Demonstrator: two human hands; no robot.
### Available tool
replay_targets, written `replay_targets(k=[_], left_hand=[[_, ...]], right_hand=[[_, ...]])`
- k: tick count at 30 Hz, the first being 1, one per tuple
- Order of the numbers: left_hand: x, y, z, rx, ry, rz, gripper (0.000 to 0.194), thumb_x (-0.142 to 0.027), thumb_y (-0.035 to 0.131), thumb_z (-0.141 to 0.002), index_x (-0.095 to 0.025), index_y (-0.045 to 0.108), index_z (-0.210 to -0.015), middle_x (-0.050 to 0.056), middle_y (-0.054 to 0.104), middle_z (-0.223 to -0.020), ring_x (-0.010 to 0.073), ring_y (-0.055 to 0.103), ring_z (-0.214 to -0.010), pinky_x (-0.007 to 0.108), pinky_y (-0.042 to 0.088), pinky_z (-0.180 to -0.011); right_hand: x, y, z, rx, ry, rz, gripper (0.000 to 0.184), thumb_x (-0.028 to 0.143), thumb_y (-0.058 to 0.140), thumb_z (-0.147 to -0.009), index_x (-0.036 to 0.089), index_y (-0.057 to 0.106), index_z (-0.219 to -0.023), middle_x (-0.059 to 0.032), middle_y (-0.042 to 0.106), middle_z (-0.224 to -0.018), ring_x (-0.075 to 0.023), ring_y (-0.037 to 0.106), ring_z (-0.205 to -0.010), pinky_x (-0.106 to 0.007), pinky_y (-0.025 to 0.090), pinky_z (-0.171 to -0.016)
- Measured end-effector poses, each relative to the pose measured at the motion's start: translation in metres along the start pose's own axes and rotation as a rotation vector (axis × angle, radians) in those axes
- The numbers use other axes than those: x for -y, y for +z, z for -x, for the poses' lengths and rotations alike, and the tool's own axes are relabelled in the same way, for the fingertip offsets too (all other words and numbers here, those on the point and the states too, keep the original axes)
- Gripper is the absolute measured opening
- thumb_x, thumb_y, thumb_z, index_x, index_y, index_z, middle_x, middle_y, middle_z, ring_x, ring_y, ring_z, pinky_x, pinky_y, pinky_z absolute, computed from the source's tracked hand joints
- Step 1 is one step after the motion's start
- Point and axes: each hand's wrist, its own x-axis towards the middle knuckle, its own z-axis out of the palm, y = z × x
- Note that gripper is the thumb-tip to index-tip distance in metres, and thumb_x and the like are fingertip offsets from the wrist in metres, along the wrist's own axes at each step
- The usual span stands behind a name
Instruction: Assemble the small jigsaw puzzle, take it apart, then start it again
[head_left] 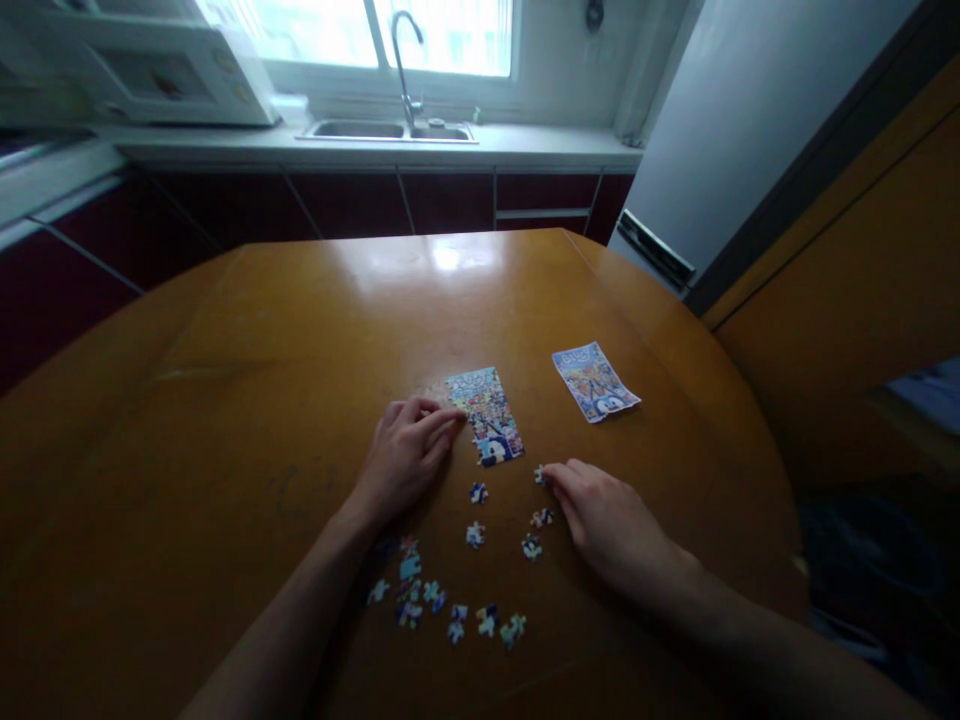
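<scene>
A partly joined jigsaw puzzle (491, 415) lies on the wooden table, its left edge uneven. My left hand (412, 440) rests beside that edge, forefinger stretched out and touching it, the other fingers loosely curled. My right hand (604, 510) pinches a small puzzle piece (539, 475) at the fingertips, just right of the puzzle's lower corner. Between my hands lie several loose pieces, among them a dark blue and white piece (478, 492) and a pale one (475, 535). Closer to me, more loose pieces (410, 567) are scattered in a curve, some near my left forearm.
A creased picture sheet (596, 382) lies right of the puzzle. The round wooden table (300, 310) fills most of the view. Beyond it stand a counter with a sink (360, 130), a microwave (172, 75) and, at the right, a fridge (735, 130).
</scene>
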Motion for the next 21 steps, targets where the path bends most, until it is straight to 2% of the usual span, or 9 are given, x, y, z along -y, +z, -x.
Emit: replay_targets(k=[7,13,17,21], left_hand=[[-0.0006,-0.0003,0.0004,0.005,-0.023,-0.004,0.029,-0.035,0.048,-0.101,-0.031,0.063,-0.126,0.006,0.06,-0.114,0.0256,0.049,-0.108,0.043,0.043,-0.096],[-0.0037,-0.0002,0.0009,0.037,-0.006,-0.017,0.031,-0.039,0.049,-0.1,-0.035,0.063,-0.127,0.006,0.057,-0.118,0.0277,0.048,-0.111,0.047,0.041,-0.098],[-0.0021,-0.0001,-0.0016,-0.099,-0.107,0.124,0.03,-0.031,0.046,-0.099,-0.024,0.063,-0.122,0.008,0.06,-0.112,0.0264,0.051,-0.109,0.044,0.043,-0.098],[0.0023,-0.0004,-0.0038,-0.222,-0.245,0.312,0.026,-0.027,0.048,-0.094,-0.018,0.065,-0.112,0.007,0.064,-0.101,0.0226,0.059,-0.095,0.037,0.047,-0.086]], right_hand=[[0.0003,-0.0001,0.0001,0.002,-0.002,-0.001,0.033,0.011,0.04,-0.098,0.017,0.065,-0.118,-0.0101,0.069,-0.102,-0.0223,0.065,-0.095,-0.035,0.049,-0.082],[-0.0008,0.0007,0.0,-0.011,-0.013,-0.016,0.033,0.012,0.04,-0.098,0.018,0.065,-0.117,-0.01,0.069,-0.101,-0.0221,0.065,-0.093,-0.035,0.049,-0.081],[-0.0007,-0.0003,0.0,0.002,-0.01,-0.025,0.033,0.011,0.04,-0.097,0.018,0.065,-0.117,-0.0102,0.068,-0.101,-0.022,0.065,-0.094,-0.035,0.048,-0.082],[-0.0007,-0.0002,0.0001,0.002,-0.014,-0.019,0.033,0.011,0.039,-0.097,0.018,0.065,-0.117,-0.0099,0.069,-0.1,-0.0218,0.065,-0.094,-0.034,0.048,-0.081]])
